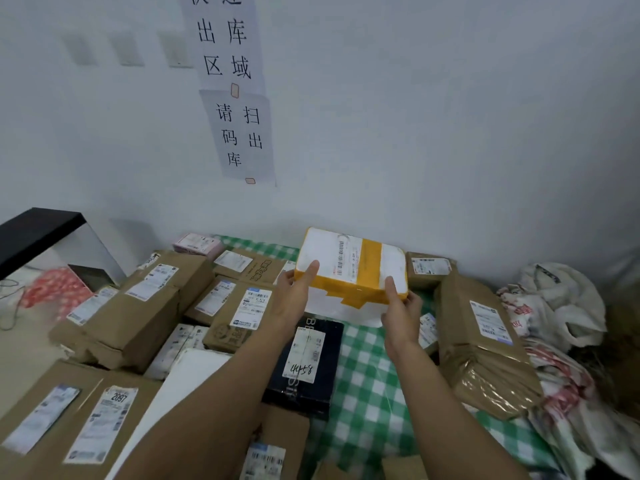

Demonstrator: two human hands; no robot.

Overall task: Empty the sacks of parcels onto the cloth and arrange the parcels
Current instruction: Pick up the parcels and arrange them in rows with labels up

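Holding the white box [351, 268] in both hands: left hand [294, 292] and right hand [401, 306] each clamp a near corner, thumb on top. I have it raised over the far edge of the green checked cloth [367, 375]. Brown cartons [149, 299] crowd the cloth's left side, with a black parcel [304, 362] mid-cloth. Slack sacks [561, 299] off the right edge look emptied, I judge. Mostly arranging left.

Matt white foam box [349, 268] banded in glossy yellow tape [370, 261] — brown cardboard parcels [145, 306] on woven checked cloth [367, 386].
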